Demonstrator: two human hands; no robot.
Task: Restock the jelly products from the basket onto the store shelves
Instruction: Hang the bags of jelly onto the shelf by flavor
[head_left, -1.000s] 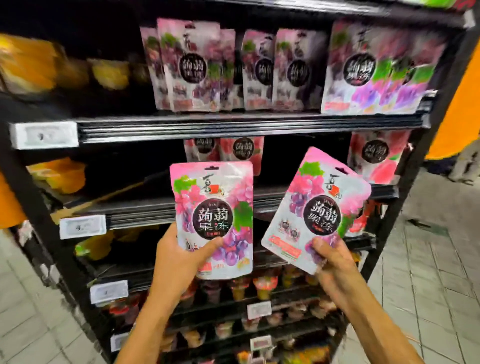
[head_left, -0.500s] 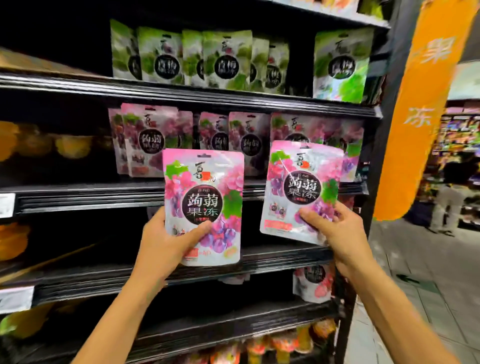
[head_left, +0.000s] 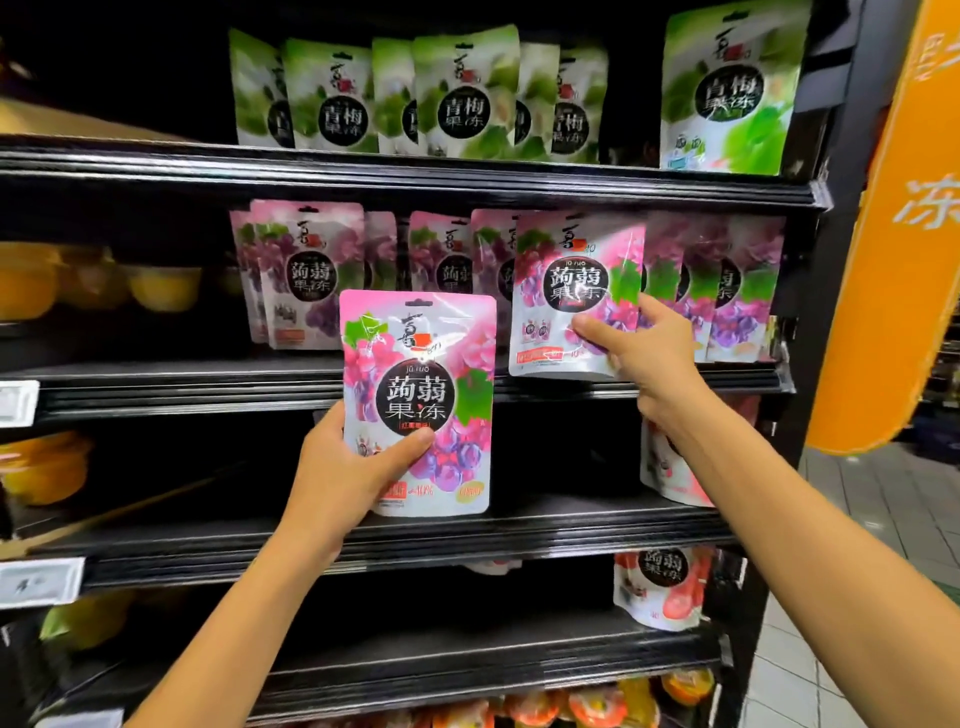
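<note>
Both arms raised — each hand (head_left: 337, 478) (head_left: 649, 353) apparently pinching a pouch (head_left: 421, 374) (head_left: 571, 270)

On the glossy pink-and-purple grape pouch (head_left: 415, 364) in my left hand (head_left: 343, 467) I read 蒟蒻果冻 in a black disc, "jǔ ruò" above it and "40%" near the bottom. The matching pouch (head_left: 571, 291) in my right hand (head_left: 649, 353) shows 蒟蒻果冻 too. The green plastic pouches (head_left: 462, 98) on the top shelf say 青梅果冻. The orange hanging banner (head_left: 904, 234) shows 冻. The white shelf tags (head_left: 39, 582) are too blurred to read.
</note>
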